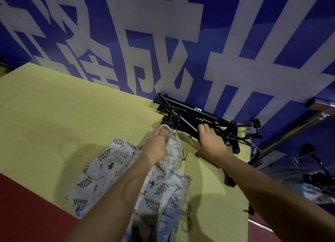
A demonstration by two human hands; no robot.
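Hands meet at the far edge of a yellow-green table point(54, 114), where a bundle of black folded stands point(190, 113) lies against a blue banner point(163, 42) printed with large white characters. The right hand point(210, 142) grips the bundle near its middle, fingers curled over the top tube and thumb spread out below it. The left hand point(157, 145), just beside it but not touching, holds the gathered rim of a cloth bag point(112, 169), with the fabric pinched between thumb and fingers right at the near end of the stands. The bag, pale with a leaf and animal print, trails back across the table under the left forearm toward the person. Thin black cables point(243, 134) spill from the right end of the bundle. A red floor point(27, 205) shows below the table's near edge.
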